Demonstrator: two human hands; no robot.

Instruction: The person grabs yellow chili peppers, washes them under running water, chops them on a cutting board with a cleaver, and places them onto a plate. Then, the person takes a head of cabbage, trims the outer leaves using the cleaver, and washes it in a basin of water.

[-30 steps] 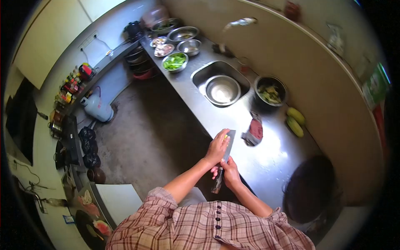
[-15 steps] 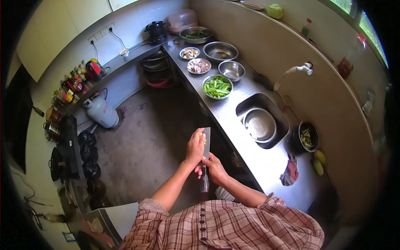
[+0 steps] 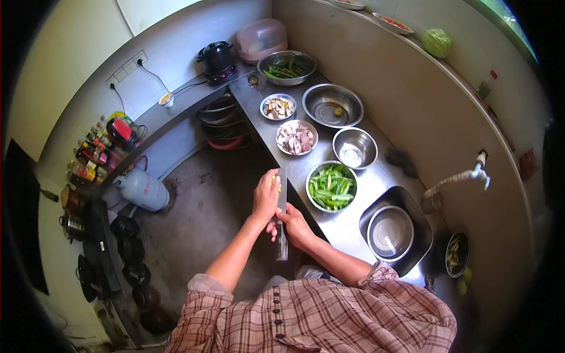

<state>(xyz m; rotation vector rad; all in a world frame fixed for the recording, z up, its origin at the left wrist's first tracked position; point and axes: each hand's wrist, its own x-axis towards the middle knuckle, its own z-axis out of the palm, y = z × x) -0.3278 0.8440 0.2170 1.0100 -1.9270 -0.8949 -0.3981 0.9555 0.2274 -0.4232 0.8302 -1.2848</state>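
A cleaver point(image 3: 282, 191) is held upright in front of the body, its dark handle pointing down toward the shirt. My left hand point(image 3: 266, 194) presses along the left face of the blade, and small yellow-green pieces show at its fingers. My right hand point(image 3: 293, 225) is closed at the base of the blade near the handle. Right of the hands on the steel counter stands a bowl of cut green vegetables point(image 3: 332, 187). Behind it are a plate of pinkish sliced meat point(image 3: 296, 137) and a plate of pale brown chunks point(image 3: 278, 107).
An empty steel bowl point(image 3: 355, 147) and a wide basin point(image 3: 333, 106) stand by the wall. The sink point(image 3: 422, 241) holds another basin point(image 3: 390, 233). At the far corner are a bowl of green vegetables point(image 3: 286, 67) and a black cooker point(image 3: 217, 62). A gas cylinder point(image 3: 143, 189) stands left.
The view has turned and moved along the counter, bringing the bowls closer and the sink to the lower right. Both hands still hold the cleaver with the pieces against it.
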